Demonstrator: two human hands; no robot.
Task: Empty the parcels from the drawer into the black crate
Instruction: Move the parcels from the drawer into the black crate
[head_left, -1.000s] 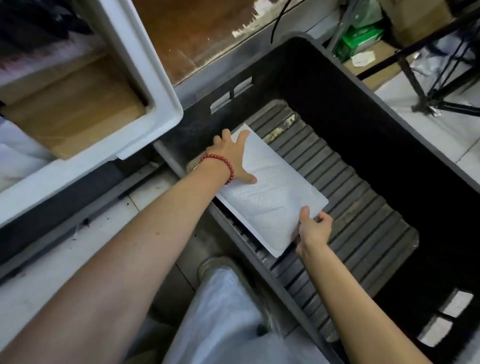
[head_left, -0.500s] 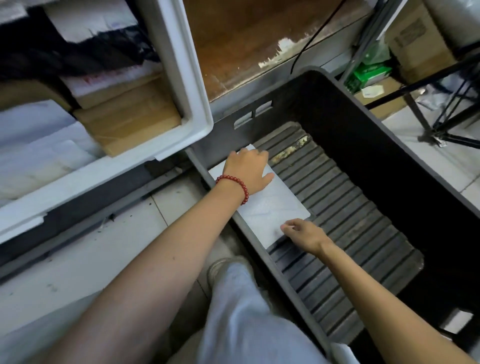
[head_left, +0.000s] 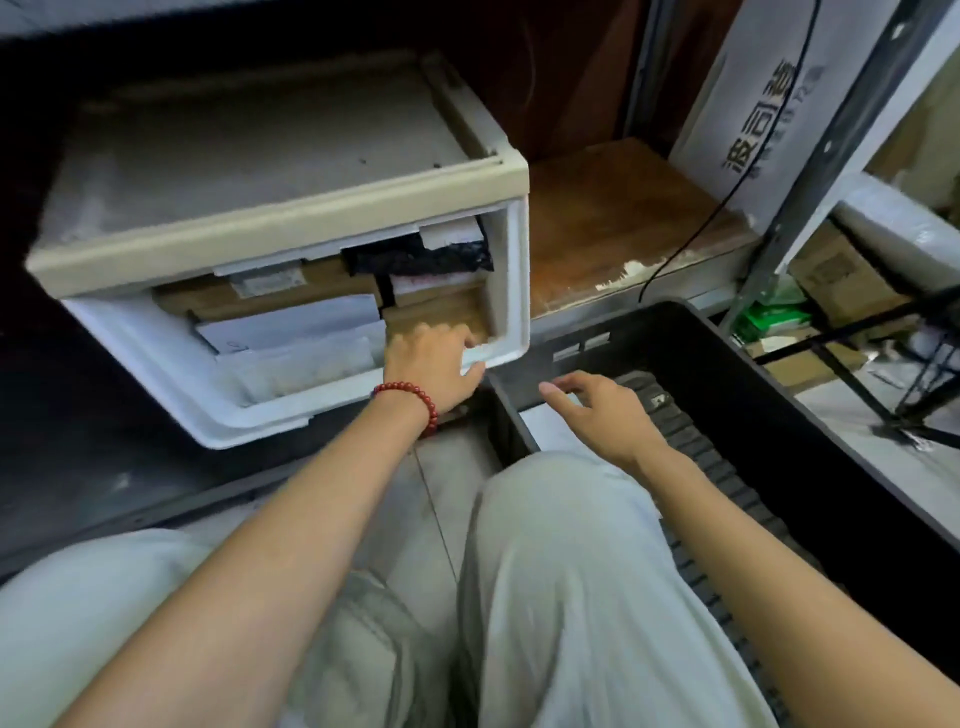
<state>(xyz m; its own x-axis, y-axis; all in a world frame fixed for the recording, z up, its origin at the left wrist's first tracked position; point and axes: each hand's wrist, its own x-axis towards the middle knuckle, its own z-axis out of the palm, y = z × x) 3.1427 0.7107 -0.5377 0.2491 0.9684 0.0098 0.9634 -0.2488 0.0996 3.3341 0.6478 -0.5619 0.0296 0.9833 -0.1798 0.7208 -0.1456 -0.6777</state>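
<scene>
A white plastic drawer stands pulled out at the left, packed with several parcels: white mailers, brown cardboard boxes and a black bag. My left hand, with a red bead bracelet, reaches over the drawer's front right corner, fingers curled down onto a brown box; its fingertips are hidden. The black crate sits on the floor at the right. A white padded mailer lies flat in the crate's near left corner. My right hand hovers above it, fingers relaxed, holding nothing.
A brown wooden shelf with a black cable lies behind the crate. A grey metal rack post, cardboard boxes and a green packet stand at the right. My knees in light trousers fill the foreground.
Both hands have let go of the white mailer, which now lies in the crate. My left hand moved left up into the drawer. My right hand lifted off the mailer. The view tilted up.
</scene>
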